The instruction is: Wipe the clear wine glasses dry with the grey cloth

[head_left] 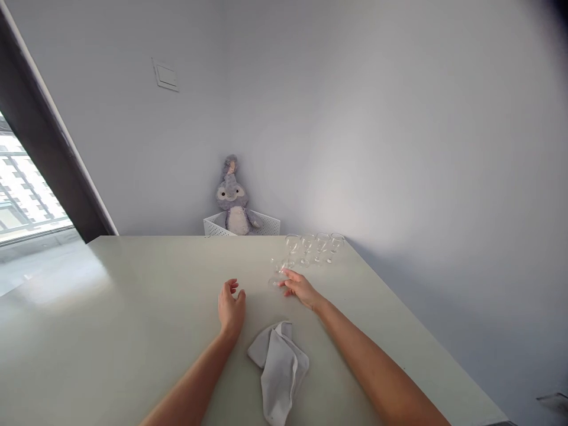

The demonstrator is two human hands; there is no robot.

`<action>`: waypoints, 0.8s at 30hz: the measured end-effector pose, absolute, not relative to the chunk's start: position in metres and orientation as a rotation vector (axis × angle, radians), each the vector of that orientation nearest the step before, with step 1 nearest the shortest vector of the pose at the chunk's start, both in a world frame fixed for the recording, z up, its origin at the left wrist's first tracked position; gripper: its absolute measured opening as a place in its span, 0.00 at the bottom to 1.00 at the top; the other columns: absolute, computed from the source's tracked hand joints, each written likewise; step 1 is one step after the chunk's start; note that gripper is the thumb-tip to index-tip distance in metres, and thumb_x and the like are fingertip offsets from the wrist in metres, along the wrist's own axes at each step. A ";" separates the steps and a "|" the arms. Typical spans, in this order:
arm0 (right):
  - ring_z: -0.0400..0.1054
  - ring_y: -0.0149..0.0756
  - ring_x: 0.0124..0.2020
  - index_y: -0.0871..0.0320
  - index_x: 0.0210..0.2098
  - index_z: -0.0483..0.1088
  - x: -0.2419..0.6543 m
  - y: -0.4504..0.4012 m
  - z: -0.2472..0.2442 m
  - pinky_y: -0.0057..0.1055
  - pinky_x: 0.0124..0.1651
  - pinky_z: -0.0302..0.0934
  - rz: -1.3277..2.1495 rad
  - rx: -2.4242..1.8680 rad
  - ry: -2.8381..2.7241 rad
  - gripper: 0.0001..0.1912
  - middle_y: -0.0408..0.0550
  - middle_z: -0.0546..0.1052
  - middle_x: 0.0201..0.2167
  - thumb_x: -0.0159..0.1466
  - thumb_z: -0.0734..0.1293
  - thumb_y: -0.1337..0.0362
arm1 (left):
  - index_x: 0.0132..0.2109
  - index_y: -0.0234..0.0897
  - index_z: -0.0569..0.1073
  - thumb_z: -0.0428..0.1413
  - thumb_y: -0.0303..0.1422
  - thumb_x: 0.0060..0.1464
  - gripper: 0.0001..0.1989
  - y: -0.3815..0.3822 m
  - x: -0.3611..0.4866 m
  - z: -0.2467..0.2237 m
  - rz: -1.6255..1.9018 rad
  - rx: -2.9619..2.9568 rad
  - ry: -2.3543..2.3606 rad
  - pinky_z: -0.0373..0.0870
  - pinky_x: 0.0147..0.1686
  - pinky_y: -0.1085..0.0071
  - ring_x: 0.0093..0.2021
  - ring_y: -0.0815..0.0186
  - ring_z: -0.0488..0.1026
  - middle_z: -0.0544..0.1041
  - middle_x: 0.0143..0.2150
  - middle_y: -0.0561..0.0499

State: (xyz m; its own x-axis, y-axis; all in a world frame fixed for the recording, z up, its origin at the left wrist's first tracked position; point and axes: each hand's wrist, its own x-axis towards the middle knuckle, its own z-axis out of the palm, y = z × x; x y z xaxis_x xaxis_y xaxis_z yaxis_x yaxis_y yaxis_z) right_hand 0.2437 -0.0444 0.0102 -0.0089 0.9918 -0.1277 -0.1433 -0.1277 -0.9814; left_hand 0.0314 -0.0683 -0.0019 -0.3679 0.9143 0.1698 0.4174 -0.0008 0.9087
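Note:
My right hand (298, 287) is at a clear stemmed glass (276, 277), its fingertips touching or right beside it; the glass is faint and looks tilted. Several more clear stemmed glasses (306, 245) stand in a row just behind, near the table's far right edge. My left hand (231, 305) rests over the table left of that glass, fingers curled but apart, holding nothing. Between my forearms, nearer to me, lies a crumpled light grey cloth (279, 370), touched by neither hand.
The pale table (146, 313) reaches the wall on the right. Beyond its far edge a grey plush toy (233, 198) sits in a white perforated basket (268, 225). A light switch (166, 76) is on the wall, and a window (29, 183) is at the left.

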 end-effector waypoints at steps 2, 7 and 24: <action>0.69 0.31 0.31 0.57 0.48 0.66 0.243 -0.034 0.011 0.25 0.25 0.63 1.297 -1.237 -0.935 0.25 0.52 0.63 0.55 0.49 0.62 0.73 | 0.44 0.40 0.62 0.49 0.31 0.46 0.15 -0.070 0.033 -0.003 1.348 1.392 1.792 0.62 0.41 0.68 0.43 0.64 0.66 0.69 0.45 0.49; 0.69 0.27 0.30 0.56 0.54 0.56 0.249 0.000 0.017 0.23 0.27 0.64 1.200 -1.237 -0.801 0.31 0.53 0.55 0.59 0.49 0.60 0.73 | 0.56 0.46 0.53 0.51 0.30 0.45 0.30 -0.074 0.037 0.001 1.217 1.503 1.668 0.59 0.45 0.67 0.51 0.62 0.62 0.66 0.54 0.52; 0.68 0.29 0.33 0.55 0.50 0.62 0.157 -0.009 0.008 0.27 0.32 0.64 1.588 -0.996 -1.107 0.29 0.50 0.59 0.56 0.48 0.65 0.70 | 0.41 0.42 0.73 0.50 0.31 0.48 0.13 -0.061 0.023 0.002 1.053 1.688 1.881 0.61 0.40 0.65 0.41 0.58 0.69 0.74 0.34 0.47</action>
